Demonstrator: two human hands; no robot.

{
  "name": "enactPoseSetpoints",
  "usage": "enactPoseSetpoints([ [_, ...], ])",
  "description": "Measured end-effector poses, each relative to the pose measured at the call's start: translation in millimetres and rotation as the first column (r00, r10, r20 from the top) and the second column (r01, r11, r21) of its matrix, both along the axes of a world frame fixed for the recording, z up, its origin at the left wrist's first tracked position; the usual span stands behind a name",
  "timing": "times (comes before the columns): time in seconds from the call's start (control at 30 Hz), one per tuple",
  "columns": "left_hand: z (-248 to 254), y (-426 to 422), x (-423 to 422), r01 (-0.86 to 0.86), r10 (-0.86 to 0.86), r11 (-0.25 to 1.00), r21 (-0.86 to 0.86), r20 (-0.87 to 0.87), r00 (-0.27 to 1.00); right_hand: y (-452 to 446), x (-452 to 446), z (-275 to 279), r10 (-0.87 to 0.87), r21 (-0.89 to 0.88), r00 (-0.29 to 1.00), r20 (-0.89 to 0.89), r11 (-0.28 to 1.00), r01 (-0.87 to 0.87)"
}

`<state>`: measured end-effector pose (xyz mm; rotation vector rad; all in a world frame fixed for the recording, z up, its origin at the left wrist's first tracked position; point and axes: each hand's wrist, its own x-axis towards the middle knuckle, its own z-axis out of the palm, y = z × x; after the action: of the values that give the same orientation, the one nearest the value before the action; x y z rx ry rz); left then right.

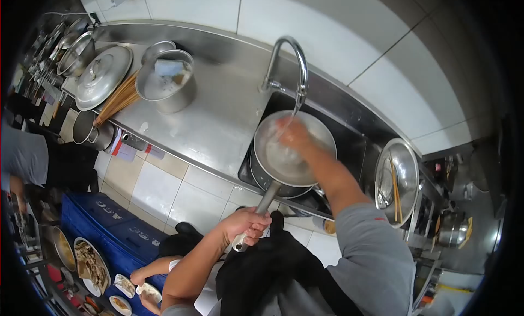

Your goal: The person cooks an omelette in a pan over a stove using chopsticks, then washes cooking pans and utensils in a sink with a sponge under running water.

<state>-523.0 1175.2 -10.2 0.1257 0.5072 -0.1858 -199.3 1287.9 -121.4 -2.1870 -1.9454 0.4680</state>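
My left hand (246, 226) is wrapped round the long metal handle of a frying pan (286, 166). The pan is held tilted over the dark sink basin (349, 152), under the curved faucet (302, 70), and water runs into it. Inside the pan, my right hand (293, 131) is at the inner surface near the stream. Motion smears its fingers, so I cannot make out whether it holds anything. Beneath the pan, the rim of another dark round pan (295, 193) shows in the sink.
Left on the steel counter (218, 114) stand a pot (177, 100) with cloudy water and a blue sponge-like item, chopsticks (117, 97) and a large lid (103, 78). A steel bowl (383, 179) sits right. Another person's hands (143, 278) are among dishes by a blue chest (109, 223).
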Motion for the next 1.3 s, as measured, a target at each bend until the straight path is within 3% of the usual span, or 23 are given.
enactPoseSetpoints([
  [0.03,6,1,0,-0.012,0.013,1.0,0.021,-0.036,0.999,-12,12,32,0.158,0.059,0.924,0.349,0.98,-0.19],
  [0.07,11,0,3,-0.028,0.032,0.998,0.062,-0.063,0.998,-20,24,34,0.141,0.195,0.902,0.407,0.952,-0.237],
  [0.1,12,-3,5,-0.011,0.015,0.998,0.057,-0.067,0.998,-33,26,31,0.128,0.192,0.906,0.403,0.956,-0.221],
  [0.13,13,-5,8,-0.025,0.031,0.997,0.07,-0.082,0.996,-54,27,29,0.026,-0.03,0.93,0.367,0.999,-0.017],
  [0.17,14,-6,12,-0.044,0.052,0.995,0.084,-0.094,0.994,-73,18,39,-0.081,-0.252,0.932,0.353,0.951,0.178],
  [0.23,8,-8,15,-0.027,0.032,0.997,0.071,-0.07,0.997,-95,-19,48,0.036,-0.209,0.936,0.35,0.977,0.04],
  [0.3,5,-11,19,-0.028,0.03,0.998,0.048,-0.045,0.999,-89,-20,10,0.36,0.058,0.917,0.171,0.926,-0.374],
  [0.43,3,-13,23,-0.045,0.046,0.998,0.034,-0.036,0.998,-43,0,10,0.25,0.062,0.957,0.144,0.963,-0.261],
  [0.5,6,-19,23,-0.072,0.08,0.994,0.083,-0.1,0.992,-60,6,9,-0.068,0.263,0.963,0.259,0.965,-0.002],
  [0.57,9,-21,24,-0.042,0.051,0.996,0.084,-0.108,0.993,-69,-12,2,-0.049,0.192,0.972,0.228,0.981,0.005],
  [0.63,10,-22,26,-0.026,0.035,0.996,0.087,-0.106,0.994,-62,-22,1,0.388,0.252,0.916,0.096,0.881,-0.4],
  [0.67,10,-23,26,-0.021,0.031,0.996,0.092,-0.114,0.993,-53,-13,3,0.391,0.252,0.915,0.102,0.879,-0.404],
  [0.73,11,-28,27,-0.014,0.027,0.995,0.096,-0.129,0.991,-24,8,7,0.143,-0.027,0.922,0.36,0.989,-0.143],
  [0.87,19,-29,26,-0.032,0.08,0.968,0.249,-0.183,0.98,-53,62,27,0.236,0.002,0.836,0.496,0.962,-0.273],
  [0.93,14,-27,29,-0.067,0.127,0.956,0.286,-0.197,0.972,-92,47,20,0.185,-0.182,0.892,0.412,0.976,-0.119],
  [1.0,16,-21,32,-0.056,0.12,0.951,0.304,-0.197,0.973,-114,14,17,0.262,-0.312,0.917,0.301,0.936,-0.165],
  [1.03,16,-20,32,-0.054,0.123,0.947,0.317,-0.201,0.972,-117,2,-11,0.143,-0.232,0.989,0.041,0.964,-0.13],
  [1.07,6,-19,31,-0.05,0.107,0.954,0.296,-0.178,0.978,-116,-6,-39,0.033,-0.162,0.972,-0.232,0.984,-0.073],
  [1.2,1,-16,27,-0.056,0.098,0.962,0.266,-0.148,0.984,-102,-28,19,-0.033,-0.225,0.903,-0.428,0.972,-0.071],
  [1.27,-6,-25,23,-0.124,0.142,0.974,0.191,-0.082,0.986,-101,5,33,0.251,-0.596,0.958,-0.137,0.752,-0.282],
  [1.3,-7,-29,21,-0.12,0.139,0.973,0.197,-0.085,0.987,-106,22,50,0.324,-0.581,0.946,0.004,0.771,-0.262],
])
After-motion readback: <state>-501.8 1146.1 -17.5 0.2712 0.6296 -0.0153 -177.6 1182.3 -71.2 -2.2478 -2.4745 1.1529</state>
